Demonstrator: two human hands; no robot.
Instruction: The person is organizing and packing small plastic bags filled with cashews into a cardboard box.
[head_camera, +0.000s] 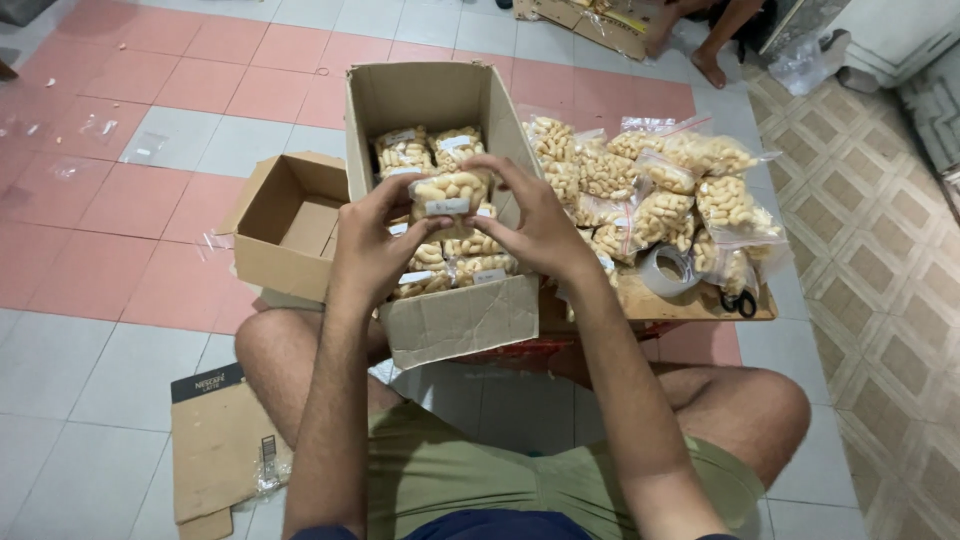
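Both my hands hold one clear bag of pale cashew-like nuts (450, 192) with a white label, just above an open cardboard box (455, 325). My left hand (375, 240) grips the bag's left side and my right hand (535, 225) its right side. Inside the box lie several more labelled nut bags (425, 150), packed in rows. I sit cross-legged on the tiled floor with the box between my knees.
A pile of filled nut bags (660, 190) rests on a low wooden board (690, 305) to the right, with a tape roll (668, 270) and scissors (740, 302). A smaller empty carton (285, 225) sits left. Flattened cardboard (215, 445) lies near my left knee. Another person's feet (705, 60) are at the far top.
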